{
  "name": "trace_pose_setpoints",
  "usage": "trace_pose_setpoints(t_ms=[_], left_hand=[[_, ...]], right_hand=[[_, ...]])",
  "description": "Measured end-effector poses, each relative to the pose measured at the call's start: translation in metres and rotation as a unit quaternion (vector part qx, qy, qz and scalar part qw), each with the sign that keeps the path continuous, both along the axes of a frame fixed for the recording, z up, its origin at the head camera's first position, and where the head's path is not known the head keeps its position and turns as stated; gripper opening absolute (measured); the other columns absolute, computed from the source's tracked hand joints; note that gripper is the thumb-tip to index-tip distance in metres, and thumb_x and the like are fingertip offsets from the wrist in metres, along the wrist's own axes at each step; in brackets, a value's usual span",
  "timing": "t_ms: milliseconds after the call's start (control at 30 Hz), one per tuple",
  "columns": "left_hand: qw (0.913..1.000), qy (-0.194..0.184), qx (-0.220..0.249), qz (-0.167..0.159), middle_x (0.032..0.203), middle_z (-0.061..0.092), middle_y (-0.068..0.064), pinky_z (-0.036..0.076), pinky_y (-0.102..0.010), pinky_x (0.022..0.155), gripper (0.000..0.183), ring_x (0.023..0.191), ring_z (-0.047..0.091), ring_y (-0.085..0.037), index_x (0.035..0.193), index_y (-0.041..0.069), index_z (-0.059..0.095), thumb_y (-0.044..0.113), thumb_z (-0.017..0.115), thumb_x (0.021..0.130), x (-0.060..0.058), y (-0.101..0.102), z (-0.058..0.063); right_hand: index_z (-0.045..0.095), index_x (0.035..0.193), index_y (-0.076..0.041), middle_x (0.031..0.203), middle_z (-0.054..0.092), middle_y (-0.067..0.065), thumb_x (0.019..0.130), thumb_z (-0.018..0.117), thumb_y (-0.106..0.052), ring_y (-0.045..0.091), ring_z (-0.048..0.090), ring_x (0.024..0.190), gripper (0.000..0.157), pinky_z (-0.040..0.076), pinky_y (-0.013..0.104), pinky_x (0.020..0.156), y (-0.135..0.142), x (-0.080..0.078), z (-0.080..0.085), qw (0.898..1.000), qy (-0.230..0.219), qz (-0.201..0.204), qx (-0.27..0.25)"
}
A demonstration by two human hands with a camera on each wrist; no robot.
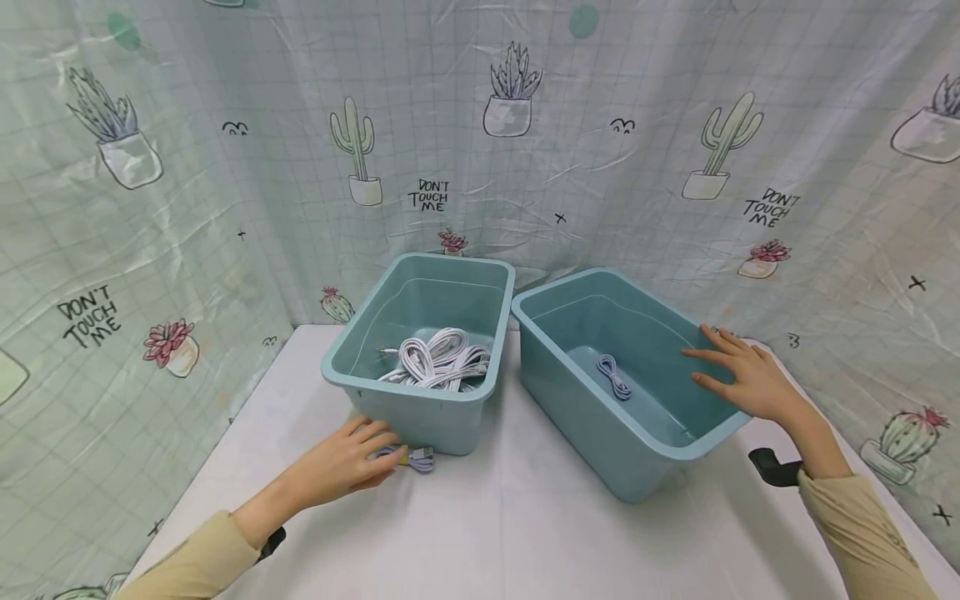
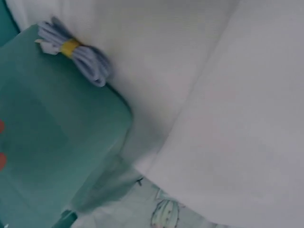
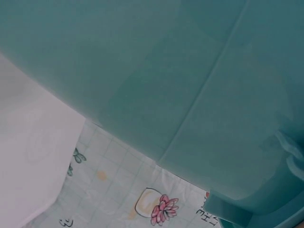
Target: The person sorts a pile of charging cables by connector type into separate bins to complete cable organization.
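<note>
My left hand is by the front wall of the left teal bin, fingers loosely bent and holding nothing. Close to its fingertips a lilac cable bundle with a yellow tie lies against the foot of that bin. The left wrist view shows this cable whole, with only two fingertips at the left edge. Several coiled white cables fill the bottom of the left bin. My right hand has spread fingers over the right rim of the right teal bin; whether it touches is unclear. Inside lies one lilac cable.
Both bins stand at the back of a white table, their near back corners almost touching. A patterned curtain hangs behind and along both sides. Black wrist straps are partly visible at the sleeves.
</note>
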State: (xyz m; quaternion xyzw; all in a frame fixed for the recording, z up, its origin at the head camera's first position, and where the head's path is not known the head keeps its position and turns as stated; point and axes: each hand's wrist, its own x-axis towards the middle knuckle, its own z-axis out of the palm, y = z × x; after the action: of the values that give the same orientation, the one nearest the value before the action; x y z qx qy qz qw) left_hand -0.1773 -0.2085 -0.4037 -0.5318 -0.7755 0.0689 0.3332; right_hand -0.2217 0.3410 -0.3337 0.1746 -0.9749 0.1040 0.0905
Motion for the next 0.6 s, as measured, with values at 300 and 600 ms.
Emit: trace_pose_setpoints(t_ms=[300,600], left_hand=[[0.9988,0.012,-0.041,0.021,0.095,0.059,0.001,0.04,-0.036,0.075,0.029,0.09,0.051,-0.02,0.104,0.017,0.056,0.031,0.031,0.096,-0.01,-0.008,-0.021],[0.9949,0.05,-0.078,0.039,0.092,0.06,0.002,0.041,-0.034,0.071,0.028,0.088,0.053,-0.02,0.104,0.017,0.057,0.034,0.041,0.089,-0.016,-0.016,-0.042]], right_hand=[[0.055,0.12,-0.007,0.142,0.026,0.025,0.084,0.054,-0.039,0.046,0.018,0.131,0.048,0.016,0.069,0.091,-0.003,0.007,-0.001,1.0,0.014,0.002,-0.002],[0.054,0.121,-0.007,0.142,0.025,0.025,0.085,0.053,-0.04,0.046,0.017,0.131,0.049,0.015,0.07,0.091,-0.008,0.017,-0.003,1.0,0.009,-0.009,-0.001]])
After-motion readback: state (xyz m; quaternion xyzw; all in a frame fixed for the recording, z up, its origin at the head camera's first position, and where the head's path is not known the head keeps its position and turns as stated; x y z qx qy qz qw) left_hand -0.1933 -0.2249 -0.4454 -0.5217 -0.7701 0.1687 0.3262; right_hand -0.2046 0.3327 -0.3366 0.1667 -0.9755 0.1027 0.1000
